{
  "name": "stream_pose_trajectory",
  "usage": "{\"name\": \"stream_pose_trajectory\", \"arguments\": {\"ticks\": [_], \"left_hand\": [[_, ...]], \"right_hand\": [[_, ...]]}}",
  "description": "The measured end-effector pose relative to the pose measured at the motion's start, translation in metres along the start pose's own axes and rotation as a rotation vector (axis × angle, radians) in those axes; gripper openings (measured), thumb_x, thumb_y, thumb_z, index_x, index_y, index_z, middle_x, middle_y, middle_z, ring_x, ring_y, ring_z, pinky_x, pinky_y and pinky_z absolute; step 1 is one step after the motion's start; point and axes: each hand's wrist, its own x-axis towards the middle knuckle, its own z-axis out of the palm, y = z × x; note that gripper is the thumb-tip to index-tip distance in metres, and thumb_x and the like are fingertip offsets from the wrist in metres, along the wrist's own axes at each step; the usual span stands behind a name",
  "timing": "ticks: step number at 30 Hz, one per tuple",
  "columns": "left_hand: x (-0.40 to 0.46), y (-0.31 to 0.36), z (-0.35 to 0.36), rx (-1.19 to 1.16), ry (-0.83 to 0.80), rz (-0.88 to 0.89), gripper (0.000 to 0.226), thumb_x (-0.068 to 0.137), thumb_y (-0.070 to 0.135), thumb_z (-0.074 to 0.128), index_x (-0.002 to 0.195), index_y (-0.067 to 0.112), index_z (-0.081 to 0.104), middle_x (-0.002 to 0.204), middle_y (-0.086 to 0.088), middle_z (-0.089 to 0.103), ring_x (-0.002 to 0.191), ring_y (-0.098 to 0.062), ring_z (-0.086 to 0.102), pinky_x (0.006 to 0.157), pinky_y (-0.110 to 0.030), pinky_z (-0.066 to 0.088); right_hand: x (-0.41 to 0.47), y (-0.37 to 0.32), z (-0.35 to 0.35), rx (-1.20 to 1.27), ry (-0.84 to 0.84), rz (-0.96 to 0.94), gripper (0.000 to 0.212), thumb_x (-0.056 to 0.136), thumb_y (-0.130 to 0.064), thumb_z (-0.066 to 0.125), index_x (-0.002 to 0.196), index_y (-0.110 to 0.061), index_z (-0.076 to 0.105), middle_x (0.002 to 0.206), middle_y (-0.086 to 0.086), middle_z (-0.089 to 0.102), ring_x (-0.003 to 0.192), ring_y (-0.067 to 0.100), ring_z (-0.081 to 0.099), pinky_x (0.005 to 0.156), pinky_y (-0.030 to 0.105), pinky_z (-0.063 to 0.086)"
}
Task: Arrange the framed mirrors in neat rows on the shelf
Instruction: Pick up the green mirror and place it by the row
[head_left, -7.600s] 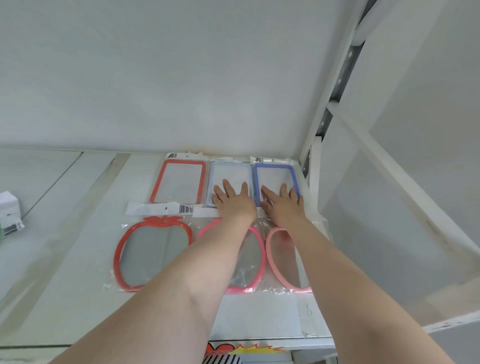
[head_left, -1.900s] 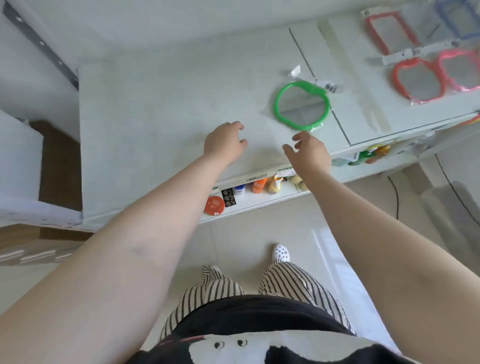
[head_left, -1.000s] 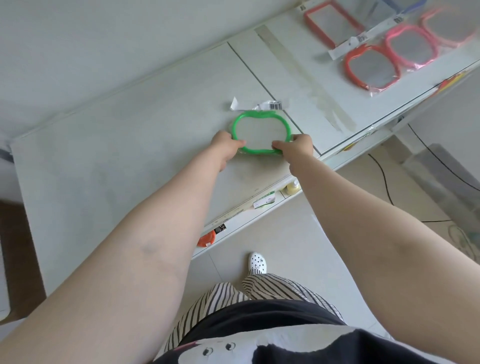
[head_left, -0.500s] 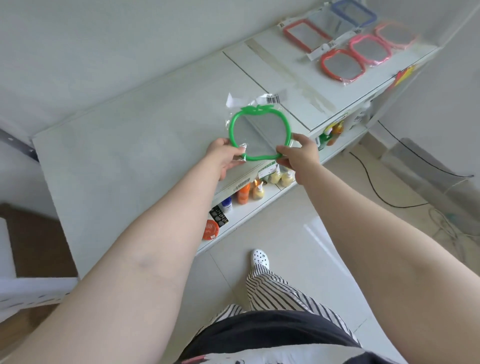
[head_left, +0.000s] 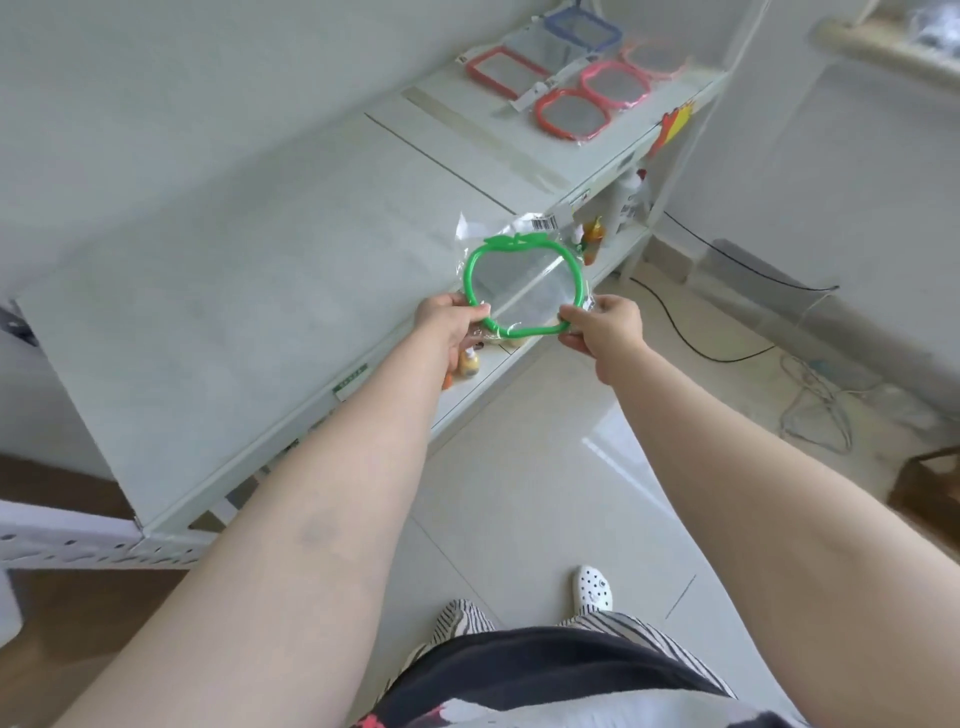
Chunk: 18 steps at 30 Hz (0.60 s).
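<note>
A green apple-shaped mirror (head_left: 522, 283) in a clear plastic bag is held up in the air over the shelf's front edge. My left hand (head_left: 449, 322) grips its lower left rim and my right hand (head_left: 602, 325) grips its lower right rim. At the far right end of the white shelf (head_left: 260, 291) lie the other mirrors in two rows: a red rectangular one (head_left: 501, 70), a pale one and a blue one (head_left: 582, 28) behind, a red apple-shaped one (head_left: 571, 114), a pink one (head_left: 615, 83) and a light pink one (head_left: 657, 60) in front.
A lower shelf (head_left: 597, 265) under the top one holds small bottles and toys. Black and white cables (head_left: 727, 312) lie on the tiled floor at the right. A brown stool edge (head_left: 930, 493) shows at the far right. My feet and striped trousers are below.
Both hands took the green mirror by its lower rim and lifted it off the shelf. It now hangs out past the shelf's front edge, and the view has swung right.
</note>
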Motion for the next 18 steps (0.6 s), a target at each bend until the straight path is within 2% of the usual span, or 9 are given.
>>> {"name": "stream_pose_trajectory", "arguments": {"ticks": [3,5,7,9,11,13,15,16,18], "left_hand": [[-0.007,-0.004,0.038,0.025,0.004,0.022,0.018,0.085,-0.001,0.065,0.077,0.013,0.059,0.062,-0.005,0.067,0.042,-0.013,0.063,0.064,-0.023,0.043],[-0.011,-0.01,0.064,0.022,0.003,0.015,0.015,0.087,-0.002,0.063,0.082,0.01,0.057,0.075,-0.009,0.063,0.052,-0.017,0.062,0.042,-0.02,0.047],[-0.017,-0.02,0.096,0.008,0.009,-0.004,0.015,0.088,-0.003,0.061,0.082,0.01,0.055,0.078,-0.009,0.06,0.062,-0.018,0.058,0.028,-0.016,0.041],[-0.02,-0.031,0.129,-0.016,0.022,0.002,0.02,0.088,-0.004,0.061,0.077,0.011,0.053,0.077,-0.008,0.059,0.064,-0.017,0.057,0.039,-0.019,0.052],[-0.017,-0.037,0.158,-0.05,0.04,0.021,0.021,0.087,-0.006,0.061,0.076,0.01,0.054,0.076,-0.007,0.059,0.064,-0.018,0.058,0.051,-0.02,0.055],[-0.015,-0.039,0.179,-0.063,0.053,0.047,0.014,0.087,-0.006,0.061,0.083,0.006,0.057,0.076,-0.007,0.06,0.064,-0.018,0.059,0.055,-0.023,0.057],[-0.013,-0.038,0.193,-0.074,0.064,0.069,0.015,0.086,-0.006,0.062,0.098,0.004,0.059,0.08,-0.008,0.061,0.067,-0.02,0.06,0.071,-0.033,0.057],[-0.012,-0.038,0.198,-0.077,0.071,0.076,0.016,0.086,-0.006,0.062,0.098,0.005,0.058,0.081,-0.009,0.061,0.068,-0.02,0.06,0.077,-0.036,0.055],[-0.011,-0.035,0.207,-0.081,0.088,0.075,0.012,0.087,-0.006,0.061,0.084,0.006,0.057,0.08,-0.008,0.061,0.068,-0.02,0.06,0.073,-0.034,0.056]], "right_hand": [[0.015,0.002,-0.037,0.01,-0.002,0.003,0.06,0.083,-0.007,0.07,0.137,-0.003,0.045,0.099,0.015,0.064,0.065,0.019,0.067,0.078,0.035,0.061],[0.025,0.0,-0.061,0.004,-0.007,0.012,0.052,0.085,-0.006,0.068,0.133,-0.003,0.048,0.099,0.013,0.063,0.065,0.02,0.068,0.082,0.039,0.06],[0.04,-0.003,-0.091,-0.033,-0.012,0.008,0.047,0.085,-0.004,0.067,0.129,-0.002,0.05,0.1,0.012,0.063,0.064,0.02,0.068,0.082,0.042,0.06],[0.054,-0.009,-0.12,-0.084,-0.012,-0.011,0.045,0.084,-0.004,0.067,0.126,-0.001,0.053,0.106,0.015,0.064,0.066,0.022,0.069,0.08,0.042,0.06],[0.068,-0.015,-0.145,-0.106,-0.02,-0.037,0.044,0.083,-0.004,0.068,0.124,0.0,0.054,0.115,0.019,0.062,0.072,0.025,0.069,0.076,0.04,0.061],[0.078,-0.022,-0.163,-0.12,-0.035,-0.052,0.042,0.083,-0.003,0.068,0.123,0.001,0.055,0.113,0.019,0.062,0.077,0.026,0.069,0.072,0.038,0.062],[0.085,-0.028,-0.175,-0.124,-0.06,-0.059,0.04,0.083,-0.002,0.068,0.121,0.002,0.055,0.108,0.018,0.061,0.074,0.025,0.068,0.069,0.035,0.062],[0.088,-0.032,-0.178,-0.115,-0.072,-0.062,0.04,0.083,-0.001,0.068,0.121,0.002,0.055,0.106,0.017,0.061,0.072,0.023,0.067,0.069,0.035,0.062],[0.095,-0.039,-0.184,-0.092,-0.094,-0.058,0.04,0.083,0.0,0.068,0.12,0.003,0.055,0.099,0.013,0.06,0.071,0.023,0.066,0.073,0.037,0.061]]}}
